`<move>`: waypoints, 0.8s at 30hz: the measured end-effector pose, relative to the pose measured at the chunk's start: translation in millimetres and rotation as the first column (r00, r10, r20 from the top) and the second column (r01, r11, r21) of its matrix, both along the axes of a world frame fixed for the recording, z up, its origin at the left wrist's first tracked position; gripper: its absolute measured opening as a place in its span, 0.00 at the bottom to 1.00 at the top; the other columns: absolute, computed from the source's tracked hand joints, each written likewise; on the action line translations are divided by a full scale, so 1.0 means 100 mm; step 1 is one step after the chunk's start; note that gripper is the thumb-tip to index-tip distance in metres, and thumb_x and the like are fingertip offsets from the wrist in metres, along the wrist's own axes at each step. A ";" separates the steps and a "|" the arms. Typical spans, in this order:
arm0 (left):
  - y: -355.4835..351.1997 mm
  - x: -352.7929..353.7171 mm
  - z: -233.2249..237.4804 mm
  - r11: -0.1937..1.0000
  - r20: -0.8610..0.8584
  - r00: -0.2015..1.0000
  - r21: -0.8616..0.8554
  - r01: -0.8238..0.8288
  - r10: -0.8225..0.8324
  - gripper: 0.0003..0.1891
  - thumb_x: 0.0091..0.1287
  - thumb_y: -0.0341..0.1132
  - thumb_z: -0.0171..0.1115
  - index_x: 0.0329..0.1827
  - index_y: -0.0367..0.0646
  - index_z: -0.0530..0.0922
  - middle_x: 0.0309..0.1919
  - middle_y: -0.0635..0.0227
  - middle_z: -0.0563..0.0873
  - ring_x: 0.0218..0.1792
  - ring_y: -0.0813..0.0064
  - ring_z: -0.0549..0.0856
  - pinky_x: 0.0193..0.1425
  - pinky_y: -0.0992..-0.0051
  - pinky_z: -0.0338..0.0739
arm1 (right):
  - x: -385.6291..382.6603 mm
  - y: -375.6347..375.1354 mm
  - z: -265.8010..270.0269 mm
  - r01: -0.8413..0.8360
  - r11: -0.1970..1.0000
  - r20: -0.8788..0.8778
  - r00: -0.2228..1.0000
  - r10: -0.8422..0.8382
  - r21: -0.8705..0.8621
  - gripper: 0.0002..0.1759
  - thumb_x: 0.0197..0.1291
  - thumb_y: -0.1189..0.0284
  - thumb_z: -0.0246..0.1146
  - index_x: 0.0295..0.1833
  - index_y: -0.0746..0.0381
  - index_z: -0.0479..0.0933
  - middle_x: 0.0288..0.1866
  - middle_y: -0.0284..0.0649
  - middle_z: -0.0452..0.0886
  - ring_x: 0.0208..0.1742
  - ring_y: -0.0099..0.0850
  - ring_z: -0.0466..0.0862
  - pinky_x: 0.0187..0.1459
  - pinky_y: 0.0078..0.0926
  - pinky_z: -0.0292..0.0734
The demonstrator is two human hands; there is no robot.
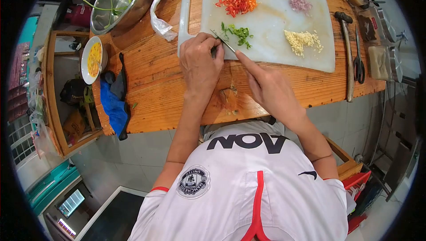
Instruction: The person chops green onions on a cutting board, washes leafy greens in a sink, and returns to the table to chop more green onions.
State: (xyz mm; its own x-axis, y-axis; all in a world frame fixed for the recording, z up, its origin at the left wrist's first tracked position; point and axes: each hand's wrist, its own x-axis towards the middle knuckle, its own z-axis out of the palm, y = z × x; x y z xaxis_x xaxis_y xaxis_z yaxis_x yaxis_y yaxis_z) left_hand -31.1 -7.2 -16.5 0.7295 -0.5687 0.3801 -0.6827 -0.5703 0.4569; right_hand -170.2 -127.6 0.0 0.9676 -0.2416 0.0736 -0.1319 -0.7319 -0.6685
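My right hand (271, 91) grips a knife (228, 45), its index finger stretched along the blade's back and the handle hidden in the palm. The blade points up and left, close to the fingertips of my left hand (199, 60). That hand lies at the near left corner of the white cutting board (266, 57), fingers curled down; what they hold is hidden. Just beyond the blade are chopped green pieces (242, 36), which look like spring onion. Farther back sits a pile of sliced red chili (238, 0). Minced garlic (302, 42) and chopped shallot (300, 3) lie to the right.
A metal bowl (126, 1) with green stalks and a plastic bag (160, 21) stand at the back left. Nearer are a bowl of yellow liquid (84, 63) and a blue-black cloth (114, 108). A hammer (347, 54), scissors (359, 65) and containers (379, 61) line the right.
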 end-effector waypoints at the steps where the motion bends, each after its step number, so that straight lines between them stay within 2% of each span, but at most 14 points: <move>1: 0.00 0.00 0.01 1.000 0.000 1.000 0.015 0.003 -0.003 0.04 0.57 0.30 0.73 0.33 0.40 0.89 0.37 0.66 0.89 0.41 0.60 0.86 0.53 0.64 0.76 | 0.01 0.03 -0.04 0.013 0.999 0.017 1.000 -0.012 -0.049 0.28 0.66 0.78 0.59 0.72 0.62 0.72 0.27 0.57 0.81 0.29 0.52 0.84 0.32 0.49 0.78; 4: 0.00 0.01 0.00 1.000 0.014 1.000 0.004 0.008 -0.008 0.04 0.58 0.30 0.73 0.34 0.41 0.89 0.37 0.67 0.90 0.41 0.60 0.87 0.51 0.64 0.78 | 0.09 0.03 -0.06 -0.004 0.997 0.005 1.000 0.004 -0.072 0.28 0.65 0.78 0.59 0.72 0.62 0.72 0.27 0.56 0.81 0.29 0.52 0.84 0.33 0.49 0.78; 7: 0.03 0.02 -0.03 1.000 0.006 1.000 -0.024 -0.011 0.012 0.04 0.58 0.30 0.74 0.34 0.41 0.90 0.36 0.67 0.90 0.41 0.61 0.87 0.50 0.65 0.78 | -0.04 -0.09 -0.03 -0.015 0.997 0.045 0.999 0.012 0.078 0.28 0.65 0.79 0.59 0.72 0.62 0.73 0.27 0.56 0.81 0.29 0.52 0.83 0.34 0.50 0.77; 10: 0.02 -0.01 -0.02 0.999 -0.009 1.000 -0.037 -0.025 0.025 0.04 0.59 0.30 0.74 0.34 0.41 0.90 0.36 0.67 0.90 0.40 0.61 0.87 0.50 0.65 0.79 | -0.15 -0.19 0.16 -0.014 0.984 -0.055 0.998 0.024 0.177 0.27 0.65 0.79 0.59 0.71 0.62 0.73 0.27 0.57 0.81 0.28 0.53 0.82 0.35 0.50 0.77; 16: 0.01 0.02 -0.01 1.000 0.000 1.000 -0.023 -0.014 0.014 0.04 0.58 0.29 0.74 0.35 0.40 0.90 0.36 0.66 0.90 0.39 0.61 0.87 0.48 0.66 0.79 | -0.12 -0.12 0.12 -0.020 0.996 -0.036 0.999 0.023 0.091 0.26 0.66 0.79 0.59 0.70 0.63 0.74 0.27 0.57 0.81 0.28 0.52 0.82 0.36 0.49 0.77; 19: 0.01 0.01 0.00 1.000 -0.018 1.000 -0.019 -0.006 0.006 0.04 0.58 0.29 0.74 0.35 0.40 0.90 0.36 0.66 0.90 0.39 0.62 0.88 0.47 0.66 0.80 | -0.08 -0.09 0.03 -0.041 0.998 0.044 0.998 0.039 0.052 0.26 0.66 0.79 0.59 0.70 0.63 0.73 0.29 0.57 0.81 0.30 0.52 0.83 0.36 0.49 0.77; 24: 0.03 0.02 -0.02 0.998 -0.041 0.999 -0.063 -0.022 0.020 0.04 0.58 0.28 0.73 0.35 0.40 0.90 0.36 0.66 0.91 0.39 0.63 0.88 0.46 0.67 0.81 | -0.07 -0.13 0.12 -0.041 0.996 0.031 0.999 0.039 0.075 0.27 0.67 0.78 0.59 0.71 0.63 0.72 0.29 0.57 0.82 0.30 0.52 0.83 0.35 0.50 0.77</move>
